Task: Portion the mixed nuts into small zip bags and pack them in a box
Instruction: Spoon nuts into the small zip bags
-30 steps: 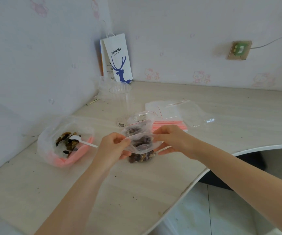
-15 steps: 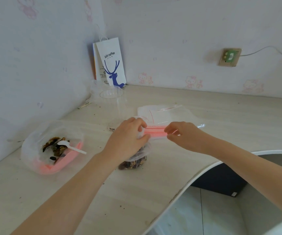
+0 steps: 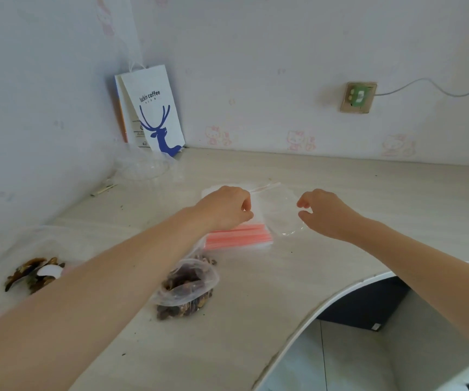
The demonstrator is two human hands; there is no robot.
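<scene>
Left hand (image 3: 224,207) curled, pinching top sheet of stack of empty clear zip bags with pink-red seal strips (image 3: 239,235), mid-desk (image 3: 368,193). Right hand (image 3: 326,213) loosely curled, holding nothing, just beside stack. Bags likely featherweight, limp, slick, clingy: peel one by corner near strip. Filled clear nut bag (image 3: 188,283) lies unsealed toward front edge.

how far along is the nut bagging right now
Done: one small bag holds nuts and lies on the table, mouth apparently unsealed. In hand: the left hand reaches onto the stack of empty zip bags, right hand open beside it. Left: more nuts sit in the big bag; no packed box is visible.
</scene>
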